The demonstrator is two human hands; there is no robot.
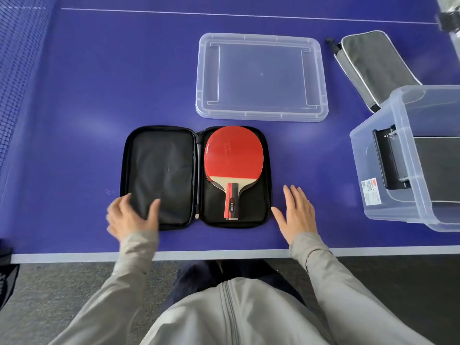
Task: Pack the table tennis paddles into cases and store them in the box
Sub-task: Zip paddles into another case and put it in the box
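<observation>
Red paddle (233,155) lies handle-down in the right half of the open black case (159,175); clear box (408,155) at right

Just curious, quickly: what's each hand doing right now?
Left hand: open, fingers resting on the black case.
Right hand: open, holding nothing, beside the case.
</observation>
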